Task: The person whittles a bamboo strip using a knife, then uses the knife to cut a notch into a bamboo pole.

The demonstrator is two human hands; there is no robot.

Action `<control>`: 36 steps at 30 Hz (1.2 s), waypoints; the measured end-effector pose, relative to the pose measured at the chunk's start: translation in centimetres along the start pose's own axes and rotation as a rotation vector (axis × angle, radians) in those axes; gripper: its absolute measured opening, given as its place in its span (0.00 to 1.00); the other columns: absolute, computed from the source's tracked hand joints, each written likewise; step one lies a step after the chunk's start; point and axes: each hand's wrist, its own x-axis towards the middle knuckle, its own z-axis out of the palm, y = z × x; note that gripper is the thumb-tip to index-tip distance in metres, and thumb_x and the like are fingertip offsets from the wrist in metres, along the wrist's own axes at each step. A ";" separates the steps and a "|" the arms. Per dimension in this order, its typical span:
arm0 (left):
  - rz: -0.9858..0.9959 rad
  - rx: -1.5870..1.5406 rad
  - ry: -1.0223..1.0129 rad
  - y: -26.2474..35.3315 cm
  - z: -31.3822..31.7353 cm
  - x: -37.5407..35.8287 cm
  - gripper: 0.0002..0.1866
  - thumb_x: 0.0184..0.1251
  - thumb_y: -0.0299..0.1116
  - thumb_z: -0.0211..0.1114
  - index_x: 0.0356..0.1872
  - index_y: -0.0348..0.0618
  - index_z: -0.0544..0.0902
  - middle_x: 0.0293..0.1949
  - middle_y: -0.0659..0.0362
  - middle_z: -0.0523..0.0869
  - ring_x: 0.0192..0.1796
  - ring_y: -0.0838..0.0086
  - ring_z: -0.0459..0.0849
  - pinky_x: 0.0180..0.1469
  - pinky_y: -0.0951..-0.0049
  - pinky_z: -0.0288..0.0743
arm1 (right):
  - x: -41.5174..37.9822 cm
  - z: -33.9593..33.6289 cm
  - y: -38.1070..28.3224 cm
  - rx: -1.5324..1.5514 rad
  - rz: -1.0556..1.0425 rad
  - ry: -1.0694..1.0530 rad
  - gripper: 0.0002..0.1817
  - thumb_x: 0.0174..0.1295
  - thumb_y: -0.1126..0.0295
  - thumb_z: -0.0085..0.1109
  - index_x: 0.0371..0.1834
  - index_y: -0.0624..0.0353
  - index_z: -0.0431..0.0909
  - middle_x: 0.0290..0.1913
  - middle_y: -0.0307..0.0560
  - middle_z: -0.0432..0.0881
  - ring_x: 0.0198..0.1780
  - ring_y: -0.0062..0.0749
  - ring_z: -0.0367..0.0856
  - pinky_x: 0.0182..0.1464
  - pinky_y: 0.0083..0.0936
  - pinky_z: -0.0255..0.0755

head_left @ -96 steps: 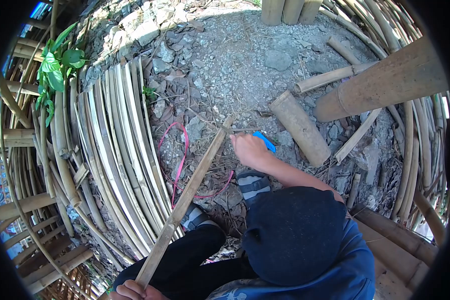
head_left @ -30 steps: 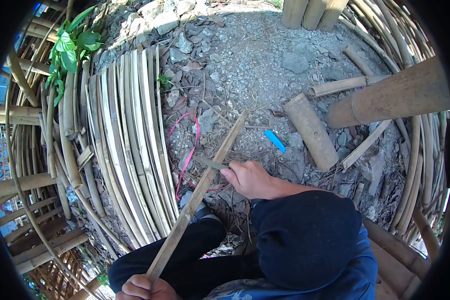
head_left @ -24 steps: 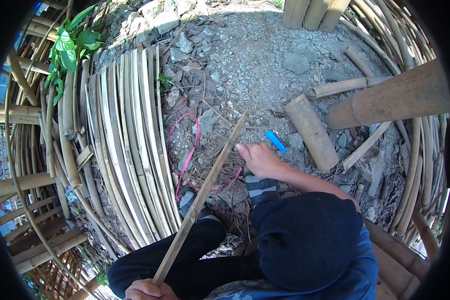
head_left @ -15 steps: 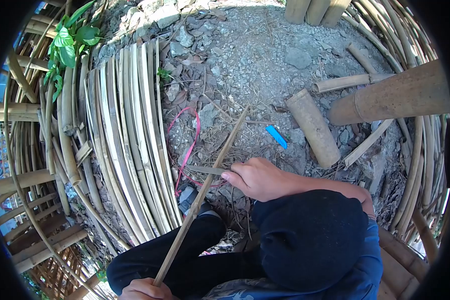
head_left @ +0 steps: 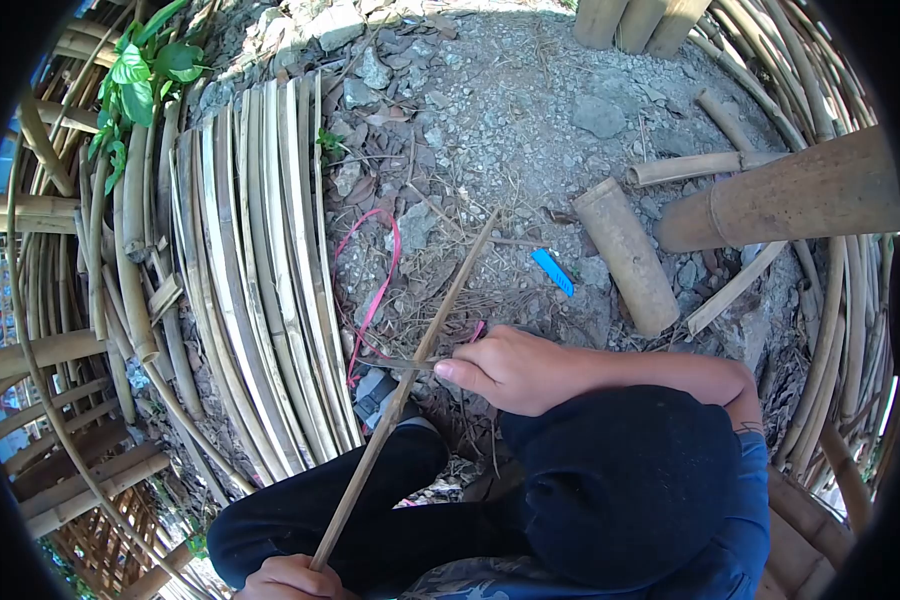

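My right hand [head_left: 505, 370] is closed around a knife [head_left: 406, 364], its handle hidden in the fist. The narrow blade points left and lies across a long bamboo strip [head_left: 380, 440], touching it at about mid-length. My left hand [head_left: 290, 578], at the bottom edge, is closed on the strip's near end; part of that hand is cut off. The strip slants away from me over my dark trouser leg [head_left: 340, 505], its far tip above the ground. A shoe [head_left: 378, 398] shows beside the strip.
Split bamboo slats [head_left: 260, 270] lie in a row at left. A pink string [head_left: 395, 260], a blue plastic piece [head_left: 553, 272] and a bamboo section [head_left: 627, 258] lie on stony ground. A thick bamboo post [head_left: 780, 190] stands at right. A black cap [head_left: 625, 490] blocks the lower view.
My right hand and the knife have moved slightly toward me and left along the bamboo strip. The left hand and the strip have barely moved.
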 end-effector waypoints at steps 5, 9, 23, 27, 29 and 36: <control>-0.007 0.006 -0.042 0.2 -0.2 -0.5 0.26 0.72 0.28 0.58 0.15 0.54 0.54 0.08 0.70 0.59 0.10 0.83 0.57 0.14 0.78 0.57 | 1.4 -0.8 7.3 -0.186 0.319 0.249 0.35 0.82 0.49 0.35 0.28 0.68 0.80 0.22 0.68 0.79 0.31 0.68 0.82 0.43 0.55 0.77; -0.009 -0.003 -0.022 0.3 -0.1 -0.5 0.27 0.71 0.28 0.59 0.15 0.55 0.52 0.08 0.70 0.60 0.10 0.83 0.57 0.14 0.78 0.57 | 0.7 -0.1 6.0 -0.163 0.121 0.217 0.35 0.82 0.49 0.36 0.32 0.69 0.82 0.23 0.67 0.80 0.31 0.67 0.82 0.43 0.55 0.77; 0.017 -0.022 -0.052 0.1 -0.3 -0.5 0.26 0.70 0.26 0.59 0.18 0.55 0.51 0.08 0.70 0.60 0.10 0.83 0.56 0.14 0.78 0.57 | 1.5 -1.4 8.0 -0.138 0.238 0.241 0.31 0.82 0.51 0.39 0.32 0.68 0.79 0.27 0.69 0.80 0.33 0.68 0.80 0.43 0.54 0.72; 0.006 -0.008 -0.029 0.0 0.1 -0.2 0.27 0.69 0.26 0.59 0.17 0.55 0.51 0.08 0.70 0.60 0.10 0.83 0.56 0.14 0.78 0.57 | 0.2 -0.6 2.7 -0.044 0.130 0.099 0.35 0.82 0.48 0.35 0.35 0.68 0.82 0.27 0.69 0.81 0.37 0.69 0.83 0.47 0.56 0.75; 0.015 -0.020 -0.021 0.0 0.2 -0.3 0.26 0.69 0.26 0.59 0.17 0.55 0.52 0.08 0.70 0.60 0.10 0.83 0.56 0.14 0.79 0.58 | 0.7 -0.1 4.3 -0.116 0.143 0.161 0.34 0.82 0.48 0.35 0.37 0.68 0.83 0.27 0.68 0.82 0.37 0.68 0.83 0.47 0.56 0.75; -0.022 -0.025 -0.026 0.2 -0.8 -0.3 0.27 0.67 0.26 0.60 0.14 0.55 0.54 0.08 0.70 0.59 0.10 0.83 0.56 0.15 0.78 0.58 | 2.4 -0.9 10.3 -0.231 0.176 0.336 0.34 0.81 0.48 0.36 0.34 0.68 0.81 0.25 0.68 0.80 0.35 0.68 0.83 0.44 0.57 0.76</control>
